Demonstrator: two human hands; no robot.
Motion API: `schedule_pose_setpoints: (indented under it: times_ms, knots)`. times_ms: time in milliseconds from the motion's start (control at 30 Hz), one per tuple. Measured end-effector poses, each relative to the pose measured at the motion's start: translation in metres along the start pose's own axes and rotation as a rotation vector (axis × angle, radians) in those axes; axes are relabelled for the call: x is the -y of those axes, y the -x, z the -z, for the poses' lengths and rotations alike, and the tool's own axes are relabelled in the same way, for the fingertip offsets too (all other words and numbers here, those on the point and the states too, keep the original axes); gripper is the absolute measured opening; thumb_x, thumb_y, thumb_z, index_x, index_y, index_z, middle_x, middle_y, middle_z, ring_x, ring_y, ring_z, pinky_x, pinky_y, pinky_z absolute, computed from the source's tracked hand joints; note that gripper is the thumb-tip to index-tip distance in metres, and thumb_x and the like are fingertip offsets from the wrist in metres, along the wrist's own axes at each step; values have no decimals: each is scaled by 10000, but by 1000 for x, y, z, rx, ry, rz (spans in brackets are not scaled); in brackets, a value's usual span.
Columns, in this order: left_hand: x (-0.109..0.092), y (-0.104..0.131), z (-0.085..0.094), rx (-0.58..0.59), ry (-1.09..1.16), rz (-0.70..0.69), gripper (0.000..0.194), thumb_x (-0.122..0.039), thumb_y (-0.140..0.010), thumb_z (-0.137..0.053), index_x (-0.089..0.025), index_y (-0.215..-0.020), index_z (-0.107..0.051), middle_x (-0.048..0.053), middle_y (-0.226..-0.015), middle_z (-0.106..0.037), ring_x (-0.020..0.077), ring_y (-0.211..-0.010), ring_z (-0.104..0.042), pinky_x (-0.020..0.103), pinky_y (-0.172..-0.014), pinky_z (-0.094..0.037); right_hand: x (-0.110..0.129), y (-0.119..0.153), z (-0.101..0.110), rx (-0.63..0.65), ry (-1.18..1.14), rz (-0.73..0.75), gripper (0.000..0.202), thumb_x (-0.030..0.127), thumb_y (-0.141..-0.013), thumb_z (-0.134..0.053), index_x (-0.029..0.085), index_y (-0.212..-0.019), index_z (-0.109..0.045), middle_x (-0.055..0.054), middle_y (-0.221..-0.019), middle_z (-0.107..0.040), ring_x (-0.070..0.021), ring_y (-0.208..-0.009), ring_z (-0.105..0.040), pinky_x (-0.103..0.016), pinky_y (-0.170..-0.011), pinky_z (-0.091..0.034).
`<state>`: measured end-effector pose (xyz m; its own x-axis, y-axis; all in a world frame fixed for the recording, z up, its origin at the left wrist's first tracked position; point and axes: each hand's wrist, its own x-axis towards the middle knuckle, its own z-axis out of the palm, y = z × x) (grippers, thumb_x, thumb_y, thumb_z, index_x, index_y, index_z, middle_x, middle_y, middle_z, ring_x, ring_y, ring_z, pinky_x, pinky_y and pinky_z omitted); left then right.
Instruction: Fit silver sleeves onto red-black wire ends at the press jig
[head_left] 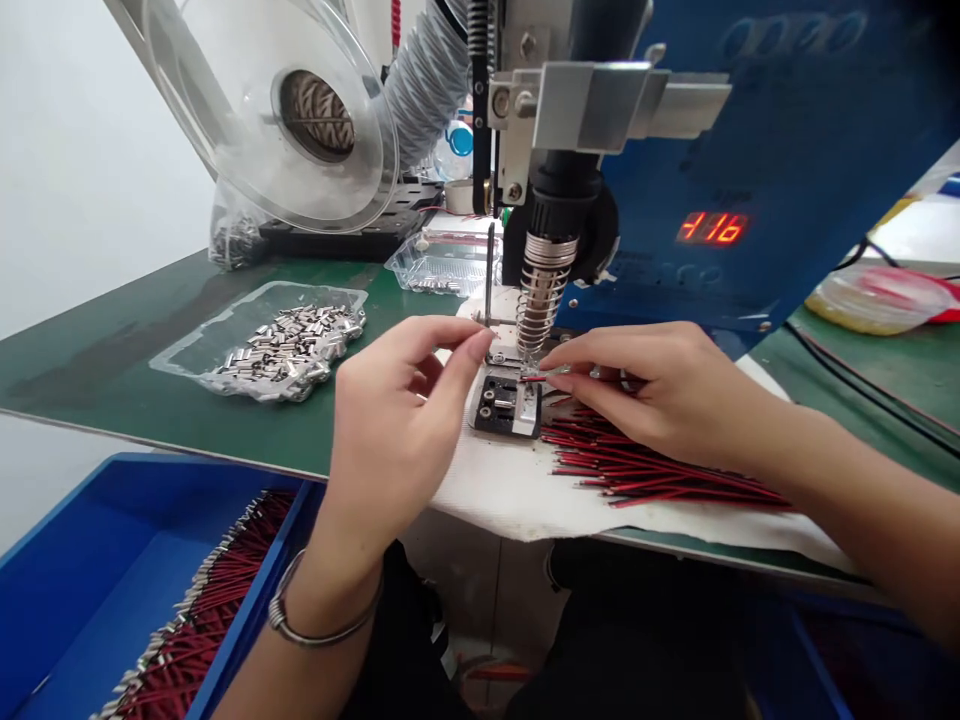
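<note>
My left hand [401,425] is closed in a pinch, thumb and forefinger together at the left of the soldering machine's tip. Whatever those fingertips hold, if anything, is too small to make out. Between the thumb and forefinger of my right hand [652,385] is a red wire [534,379], its end pointing left over the small black jig [495,408]. Directly above the jig hangs the machine's spring-wrapped head [550,275]. A small metal part [504,404] sits in the jig. Under my right hand lies a bundle of red and black wires [630,460] on a white cloth [495,490].
A clear tray of small metal parts [292,340] stands on the green table [97,330] at left. Behind it are another clear tray [442,265] and a fume funnel [225,110]. A blue bin [150,530] holds finished-looking wires. The blue machine housing [660,270] stands at right.
</note>
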<state>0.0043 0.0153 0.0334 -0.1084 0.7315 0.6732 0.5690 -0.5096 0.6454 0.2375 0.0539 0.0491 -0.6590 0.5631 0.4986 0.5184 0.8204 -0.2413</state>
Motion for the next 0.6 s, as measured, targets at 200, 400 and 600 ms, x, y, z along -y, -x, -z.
schedule_pose_setpoints:
  times_ms: [200,400,600]
  knots:
    - [9,6,-1,86,-4,51,67,-240,-919,-807,-299,-950,-805,-52,-860,-785,97,-619,-645,206,-516,-521,7,-2,0,-9,-6,-11,210,207,-1058,-589,277,-1051,-787,-36,-970,-829,-231,-828,-775,-360,-716,-593]
    - [10,10,3,70,-33,7,133,-219,-867,-873,-322,-854,-790,-120,-764,-760,55,-601,-626,187,-575,-534,11,-5,-2,-43,-3,-23,155,204,-1054,-641,209,-972,-772,-47,-878,-788,-192,-757,-735,-304,-687,-553]
    - [10,9,3,113,-45,18,140,-207,-881,-852,-343,-900,-821,-132,-644,-705,46,-476,-521,204,-481,-468,14,-4,-3,-25,-2,-39,180,210,-1068,-602,236,-956,-741,-40,-867,-764,-200,-725,-704,-321,-645,-508]
